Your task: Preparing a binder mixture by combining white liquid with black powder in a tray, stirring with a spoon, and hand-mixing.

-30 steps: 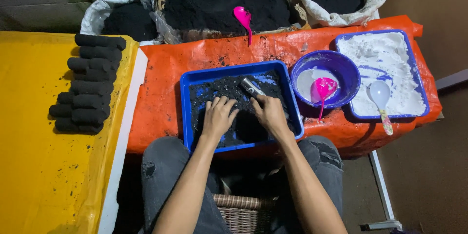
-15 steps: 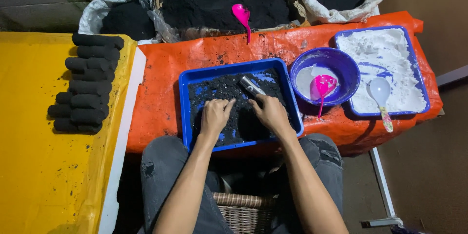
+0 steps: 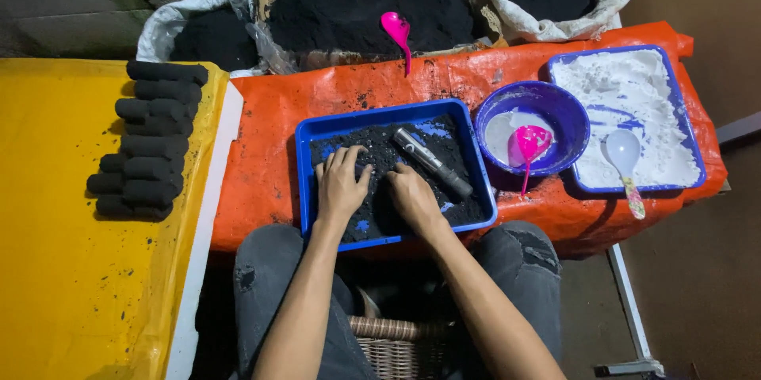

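Orange sheeting (image 3: 269, 158) covers the worktop before us, with a rough grey wall (image 3: 79, 7) behind it and a yellow surface (image 3: 55, 269) spreading off to our left. On that yellow surface, near its right edge, we see a stack of black pressed logs (image 3: 147, 142) lying side by side in rows. Behind the worktop stand open sacks of black powder (image 3: 365, 3), and a pink scoop (image 3: 396, 31) is stuck in the middle heap.

Moving right, a blue tray (image 3: 305, 158) sits at the centre of the worktop, just above our knees, and it holds a dark, crumbly black mix (image 3: 380, 154). Our left hand (image 3: 341, 186) lies flat on the mix with the fingers spread wide, palm down, gripping nothing. Our right hand (image 3: 412, 198) sits just beside it, also pressed into the mix, fingers curled a little; we cannot tell whether it closes on anything beneath. A grey metal tube (image 3: 432, 162) lies slantwise in the tray, just beyond the right hand.

Further right, a purple bowl (image 3: 567, 110) touches the tray's far corner and holds white paste and a second pink spoon (image 3: 527, 146). Beside it a second blue tray (image 3: 690, 150) is heaped with white powder (image 3: 626, 87), and a white spoon (image 3: 625, 154) rests on its near edge.
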